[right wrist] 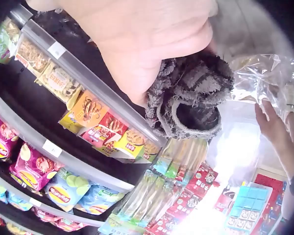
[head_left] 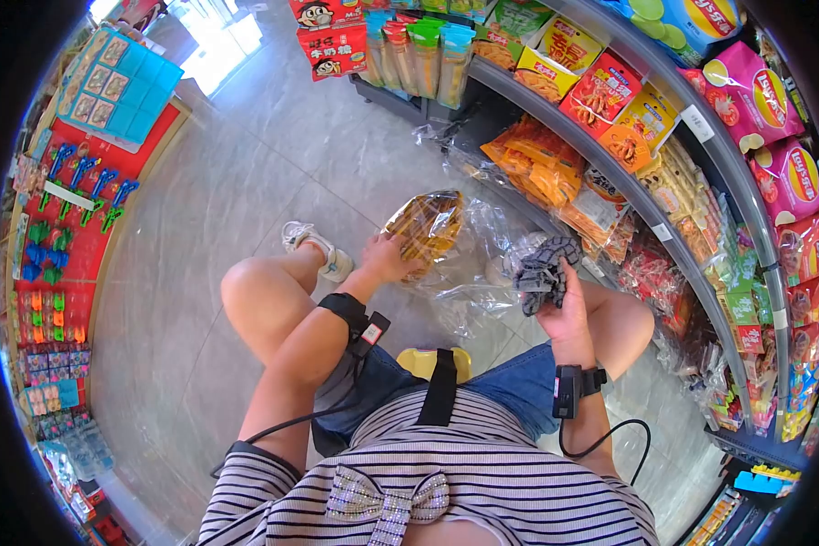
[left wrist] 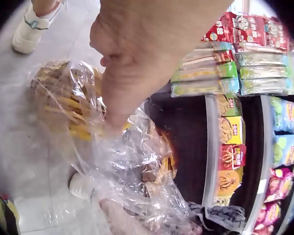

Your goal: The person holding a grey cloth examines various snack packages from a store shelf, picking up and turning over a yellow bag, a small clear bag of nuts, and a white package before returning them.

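Striped top (head_left: 482, 482) with a sequinned bow fills the near edge; below it, a yellow stool (head_left: 419, 362) between bare knees.

- Left hand (head_left: 387, 257): at 12 o'clock, fingers curled into the plastic of a clear snack bag (head_left: 425, 227) of golden strips, gripping it.
- Snack bag: lies on the floor (head_left: 246, 164), off the shelving, loose film spread toward 1 o'clock.
- Right hand (head_left: 564, 309): at 1 o'clock, closed around a bunched grey cloth (head_left: 541, 268), held up clear of bag and shelves.

Progress, my reading: early to middle. Bag is down and steadied; cloth touches nothing yet, so any wiping looks not yet done.

Surroundings: pale polished stone tile. Shelf rail (head_left: 519, 89) curves from 12 to 4 o'clock, packed with bright snack packs. Red toy display (head_left: 64, 209) at 9 o'clock. White shoe (head_left: 314, 246) at 11.
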Tool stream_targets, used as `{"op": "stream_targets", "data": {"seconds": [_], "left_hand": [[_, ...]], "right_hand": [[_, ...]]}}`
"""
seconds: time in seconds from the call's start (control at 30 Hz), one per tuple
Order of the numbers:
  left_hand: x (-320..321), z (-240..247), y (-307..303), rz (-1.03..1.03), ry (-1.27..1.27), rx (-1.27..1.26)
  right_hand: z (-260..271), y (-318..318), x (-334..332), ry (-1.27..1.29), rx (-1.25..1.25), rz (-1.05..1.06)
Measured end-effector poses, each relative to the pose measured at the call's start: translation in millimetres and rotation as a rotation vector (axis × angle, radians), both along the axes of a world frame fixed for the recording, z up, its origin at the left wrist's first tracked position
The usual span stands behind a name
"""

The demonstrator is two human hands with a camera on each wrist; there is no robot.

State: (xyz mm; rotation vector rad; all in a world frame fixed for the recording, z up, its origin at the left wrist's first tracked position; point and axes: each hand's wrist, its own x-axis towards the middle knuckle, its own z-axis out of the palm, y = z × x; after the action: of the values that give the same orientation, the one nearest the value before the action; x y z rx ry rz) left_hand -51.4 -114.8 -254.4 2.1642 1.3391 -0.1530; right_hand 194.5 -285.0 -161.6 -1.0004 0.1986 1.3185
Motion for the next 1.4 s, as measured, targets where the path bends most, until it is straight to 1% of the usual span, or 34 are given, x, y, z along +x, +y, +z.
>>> {"op": "stream_targets", "data": {"seconds": [0.1, 0.2, 0.4, 0.5, 0.6, 0.7, 0.8, 1.0, 1.1, 1.2, 1.3, 1.37, 1.4], "left_hand": [[8, 14, -7, -0.073, -0.036, -0.033], [12, 9, -12, -0.199, 0.000, -0.026], [19, 22, -23, -0.236, 0.015, -0.072], [23, 31, -24, -0.316, 0.072, -0.102], [24, 16, -23, -0.379, 0.055, -0.075], [23, 9, -21, -0.454, -0.017, 0.018], [24, 11, -17, -0.235, -0.094, 0.090], [26, 31, -12, 0.025, -0.206, 0.178], [26, 37, -3, 0.311, -0.251, 0.208], [10, 37, 19, 0.495, -0.383, 0.192], [-6, 37, 42, 0.619, -0.393, 0.185], [-12, 38, 53, 0.652, -0.436, 0.277], [-14, 44, 60, 0.669, -0.461, 0.330]], "right_hand": [[12, 0, -8, 0.010, -0.030, -0.037], [11, 0, -9, 0.034, -0.016, -0.026], [11, -2, -10, 0.013, 0.006, 0.013], [11, -1, -11, 0.009, -0.026, 0.001], [9, 0, -11, 0.022, -0.021, 0.000], [9, 0, -10, 0.016, -0.005, 0.032], [11, 0, -11, 0.024, 0.003, 0.018], [12, 1, -11, 0.083, -0.020, -0.010], [18, 1, -13, 0.057, 0.040, 0.007], [16, 5, -11, 0.046, 0.031, 0.000], [25, 34, -10, 0.051, 0.055, 0.102], [38, 55, -17, 0.041, 0.060, 0.190], [46, 68, -21, 0.021, 0.067, 0.188]]}}
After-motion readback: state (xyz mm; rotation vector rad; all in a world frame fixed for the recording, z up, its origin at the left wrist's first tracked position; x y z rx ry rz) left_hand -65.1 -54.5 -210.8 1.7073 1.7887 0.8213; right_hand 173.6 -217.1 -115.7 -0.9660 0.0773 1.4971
